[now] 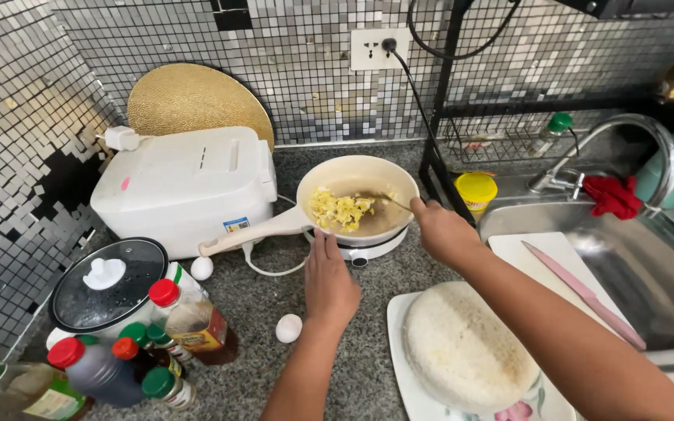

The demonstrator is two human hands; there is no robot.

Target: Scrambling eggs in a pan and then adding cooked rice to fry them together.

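A cream frying pan (388, 173) sits on a small white electric hob (368, 248), with yellow scrambled egg (340, 209) on its left side. My right hand (442, 230) grips the handle of a utensil (388, 199) whose tip reaches into the egg. My left hand (329, 279) lies flat on the granite counter, fingertips touching the hob's front edge just below the pan. The pan's pale handle (255, 231) points left toward a white appliance.
A white rice cooker (185, 183) and a glass-lidded pot (107, 282) stand at left, with sauce bottles (193, 320) in front. Two eggs (289, 327) lie on the counter. A plate of white rice (466, 351), a cutting board with pink knife (583, 292) and the sink (649, 265) are at right.
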